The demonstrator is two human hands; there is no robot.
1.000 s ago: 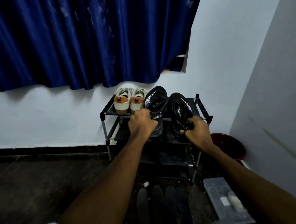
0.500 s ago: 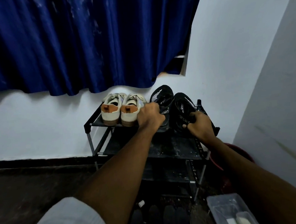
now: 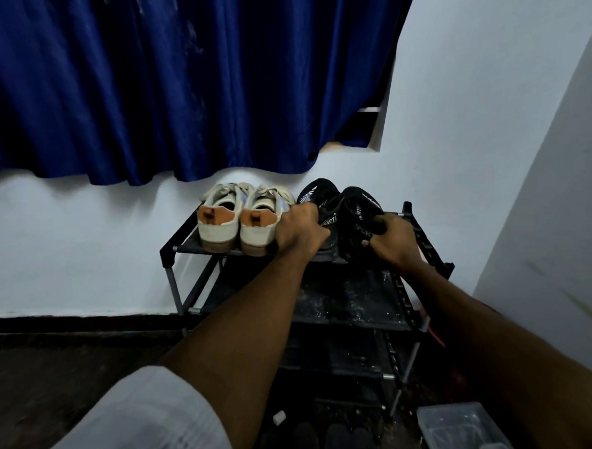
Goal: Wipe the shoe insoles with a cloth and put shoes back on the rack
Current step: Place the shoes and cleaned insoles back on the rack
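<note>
Both black shoes now sit further back on the top shelf of the rack [image 3: 172, 248] than a second ago, when their heels hung out past its front bar. They stand at the centre of the frame, side by side, toes toward the wall, just right of the white pair [image 3: 239, 220] and about level with it.

My left grip [image 3: 300, 229] is curled over the heel collar of the left black shoe [image 3: 315, 193]. My right grip [image 3: 393, 241] is wrapped round the heel of the right black shoe [image 3: 359, 207], thumb tucked underneath. Both are grasping, neither released.

I judge this to be the put-back step, close to finished for this pair. No cloth shows anywhere in the frame, so I can't tell whether wiping is done for the rest. More dark footwear [image 3: 333, 438] lies on the floor at the bottom edge, beside a clear plastic box [image 3: 435, 419] at the lower right.

Next I'd want a last small nudge so the heels clear the front bar. Then both grips should open and draw straight back, without dragging the shoes forward or bumping the white pair.
</note>
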